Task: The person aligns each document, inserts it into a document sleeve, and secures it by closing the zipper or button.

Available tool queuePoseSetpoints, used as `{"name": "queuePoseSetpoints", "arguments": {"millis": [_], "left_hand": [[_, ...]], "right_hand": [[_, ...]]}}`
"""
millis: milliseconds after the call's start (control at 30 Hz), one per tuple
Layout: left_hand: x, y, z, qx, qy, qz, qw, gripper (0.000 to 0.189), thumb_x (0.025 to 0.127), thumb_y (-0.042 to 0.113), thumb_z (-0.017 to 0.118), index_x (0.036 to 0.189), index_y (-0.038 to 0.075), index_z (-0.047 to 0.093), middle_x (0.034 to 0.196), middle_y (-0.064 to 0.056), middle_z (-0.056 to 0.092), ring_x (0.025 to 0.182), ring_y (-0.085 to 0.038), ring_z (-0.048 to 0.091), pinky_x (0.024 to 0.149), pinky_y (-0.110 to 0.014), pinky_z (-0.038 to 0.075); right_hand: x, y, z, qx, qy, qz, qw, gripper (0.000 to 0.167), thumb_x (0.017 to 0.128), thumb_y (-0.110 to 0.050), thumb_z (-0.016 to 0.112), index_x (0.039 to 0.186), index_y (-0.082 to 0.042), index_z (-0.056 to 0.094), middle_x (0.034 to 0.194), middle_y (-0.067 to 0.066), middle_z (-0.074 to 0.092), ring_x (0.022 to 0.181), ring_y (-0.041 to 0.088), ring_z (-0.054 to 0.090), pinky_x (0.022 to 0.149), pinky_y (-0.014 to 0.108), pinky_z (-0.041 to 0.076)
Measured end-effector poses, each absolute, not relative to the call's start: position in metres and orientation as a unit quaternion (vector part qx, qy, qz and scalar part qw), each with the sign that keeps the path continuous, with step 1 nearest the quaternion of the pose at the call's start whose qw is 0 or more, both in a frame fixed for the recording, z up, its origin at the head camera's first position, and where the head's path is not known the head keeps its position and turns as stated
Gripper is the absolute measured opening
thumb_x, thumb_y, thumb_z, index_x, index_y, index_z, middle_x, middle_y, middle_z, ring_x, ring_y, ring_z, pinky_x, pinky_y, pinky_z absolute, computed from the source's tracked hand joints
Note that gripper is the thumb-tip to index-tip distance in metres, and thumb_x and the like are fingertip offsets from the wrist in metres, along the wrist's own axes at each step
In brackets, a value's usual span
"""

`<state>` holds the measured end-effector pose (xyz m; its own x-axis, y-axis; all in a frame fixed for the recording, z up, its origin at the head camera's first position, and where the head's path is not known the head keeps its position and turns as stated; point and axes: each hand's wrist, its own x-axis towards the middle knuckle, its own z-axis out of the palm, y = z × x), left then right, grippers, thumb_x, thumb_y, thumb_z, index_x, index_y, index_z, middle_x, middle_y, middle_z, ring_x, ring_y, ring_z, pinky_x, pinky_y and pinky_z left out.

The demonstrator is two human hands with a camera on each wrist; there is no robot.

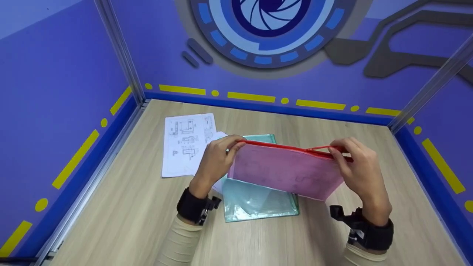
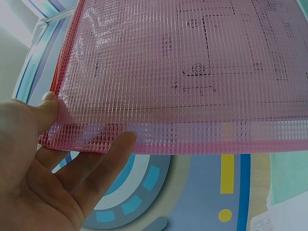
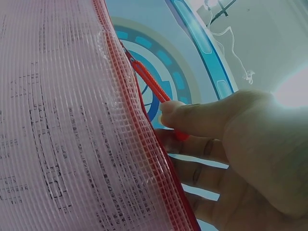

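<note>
A pink mesh zipper pouch with a red zipper edge is held up above the table, tilted. Printed drawings show through its mesh in both wrist views. My left hand pinches the pouch's upper left corner between thumb and fingers. At the other end, my right hand pinches the red zipper pull cord, with its other fingers behind the zipper edge. The slider sits part-way along the zipper, toward the right. Below the pouch lies a green zipper pouch, partly covered by the pink one.
Left of the pouches, a white sheet with technical drawings lies on the wooden table. Another white paper sticks out beside the green pouch. Blue printed panels wall in the back and sides, with metal posts at the corners.
</note>
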<state>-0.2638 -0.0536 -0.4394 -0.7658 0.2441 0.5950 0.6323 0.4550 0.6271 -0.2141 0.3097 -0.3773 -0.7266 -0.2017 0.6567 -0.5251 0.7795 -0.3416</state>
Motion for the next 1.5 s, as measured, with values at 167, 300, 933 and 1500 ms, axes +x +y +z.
{"name": "queuePoseSetpoints", "arguments": {"millis": [167, 300, 933, 1500], "left_hand": [[-0.264, -0.054, -0.439, -0.264, -0.826, -0.448, 0.217, 0.026, 0.109, 0.031, 0.06, 0.117, 0.015, 0.078, 0.107, 0.005, 0.077, 0.094, -0.007, 0.069, 0.079, -0.028, 0.057], [-0.264, -0.055, -0.438, -0.263, -0.828, -0.446, 0.215, 0.026, 0.109, 0.032, 0.06, 0.117, 0.015, 0.078, 0.107, 0.005, 0.077, 0.094, -0.007, 0.069, 0.079, -0.027, 0.057], [-0.266, -0.063, -0.439, -0.244, -0.831, -0.446, 0.225, 0.027, 0.109, 0.033, 0.06, 0.118, 0.015, 0.078, 0.108, 0.005, 0.077, 0.096, -0.005, 0.069, 0.079, -0.027, 0.057], [-0.268, -0.068, -0.439, -0.24, -0.828, -0.455, 0.221, 0.024, 0.109, 0.032, 0.06, 0.116, 0.017, 0.078, 0.107, 0.007, 0.076, 0.092, -0.007, 0.067, 0.077, -0.028, 0.057]], "right_hand": [[-0.214, 0.309, -0.377, 0.205, -0.892, 0.263, 0.306, 0.009, 0.096, -0.003, 0.077, 0.105, -0.004, 0.074, 0.1, 0.008, 0.072, 0.089, 0.02, 0.07, 0.085, 0.001, 0.042], [-0.213, 0.31, -0.376, 0.203, -0.893, 0.261, 0.307, 0.009, 0.096, -0.003, 0.077, 0.105, -0.004, 0.074, 0.1, 0.008, 0.072, 0.089, 0.02, 0.069, 0.085, 0.001, 0.041], [-0.213, 0.316, -0.376, 0.2, -0.887, 0.257, 0.328, 0.01, 0.095, -0.003, 0.078, 0.105, -0.003, 0.075, 0.099, 0.009, 0.074, 0.089, 0.024, 0.072, 0.084, 0.0, 0.041], [-0.214, 0.32, -0.379, 0.207, -0.882, 0.26, 0.335, 0.01, 0.095, -0.002, 0.078, 0.105, -0.004, 0.076, 0.099, 0.007, 0.075, 0.088, 0.022, 0.07, 0.082, 0.009, 0.044]]}}
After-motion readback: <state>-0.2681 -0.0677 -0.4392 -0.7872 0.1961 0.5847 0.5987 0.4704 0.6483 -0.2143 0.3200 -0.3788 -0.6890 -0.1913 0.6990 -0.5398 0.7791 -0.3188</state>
